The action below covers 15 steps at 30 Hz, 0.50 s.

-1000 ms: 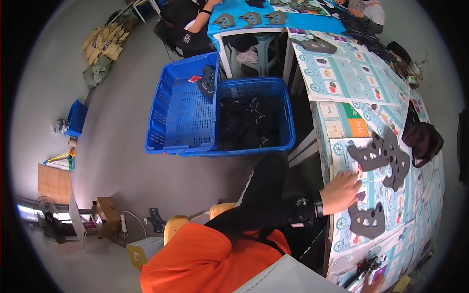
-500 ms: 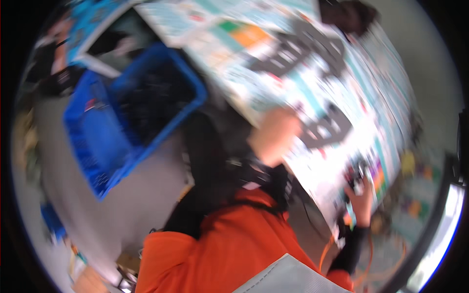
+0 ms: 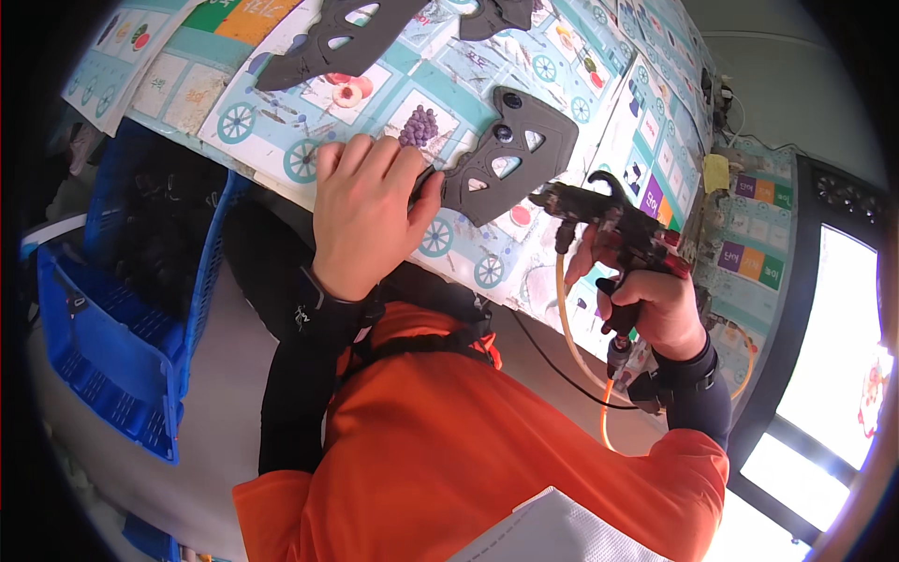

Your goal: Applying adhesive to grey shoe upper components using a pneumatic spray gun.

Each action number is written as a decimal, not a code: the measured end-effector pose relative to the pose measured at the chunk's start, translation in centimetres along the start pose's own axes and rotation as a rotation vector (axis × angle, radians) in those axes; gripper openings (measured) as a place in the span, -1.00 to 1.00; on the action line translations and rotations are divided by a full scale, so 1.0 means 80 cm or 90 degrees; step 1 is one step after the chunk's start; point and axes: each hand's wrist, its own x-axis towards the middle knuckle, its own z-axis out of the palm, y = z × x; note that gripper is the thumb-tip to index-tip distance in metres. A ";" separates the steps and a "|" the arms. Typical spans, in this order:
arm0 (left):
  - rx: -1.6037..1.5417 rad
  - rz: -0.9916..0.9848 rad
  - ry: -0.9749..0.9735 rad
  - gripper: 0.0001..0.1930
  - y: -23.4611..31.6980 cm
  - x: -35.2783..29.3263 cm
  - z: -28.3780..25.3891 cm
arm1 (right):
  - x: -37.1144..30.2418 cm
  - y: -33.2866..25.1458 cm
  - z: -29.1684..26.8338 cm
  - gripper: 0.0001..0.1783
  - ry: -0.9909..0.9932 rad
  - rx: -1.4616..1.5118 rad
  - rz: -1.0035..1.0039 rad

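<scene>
My right hand (image 3: 660, 304) is wrapped round the grip of a black spray gun (image 3: 613, 220). A pale hose and an orange hose hang from the gun, and its nozzle points left toward a flat dark grey cut-out part (image 3: 524, 169). My left hand (image 3: 365, 211) pinches the narrow left end of that part between thumb and fingers, over the front edge of the table. Triangular openings pierce the part, and two round dark knobs sit near its upper end. Part of its gripped end is hidden by my fingers.
A patterned, stained sheet covers the table (image 3: 281, 150). Farther back lie another grey cut-out part (image 3: 346, 47) and a smaller one (image 3: 496, 17). Blue crates (image 3: 117, 361) stand at the left, below the table. A bright window (image 3: 824, 328) is at the right.
My view has turned and steadied. My right hand has raised the spray gun and brought it beside the grey part. My left hand, blurred before, now grips that part's end.
</scene>
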 end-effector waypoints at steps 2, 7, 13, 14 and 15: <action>-0.023 -0.012 -0.026 -0.80 -0.002 -0.001 0.000 | 0.013 -0.009 0.011 -0.39 0.008 -0.117 0.046; -0.028 -0.015 -0.023 -0.79 -0.006 0.004 -0.004 | 0.035 -0.014 0.026 -0.57 -0.031 -0.156 0.148; -0.036 -0.018 -0.027 -0.78 -0.008 0.004 -0.001 | 0.042 -0.008 0.033 -0.51 -0.033 -0.074 0.137; -0.040 -0.015 -0.042 -0.78 -0.009 0.004 -0.001 | 0.043 -0.007 0.034 -0.50 -0.002 -0.097 0.161; -0.036 -0.020 -0.032 -0.78 -0.009 0.004 0.000 | 0.043 -0.007 0.034 -0.50 -0.028 -0.069 0.128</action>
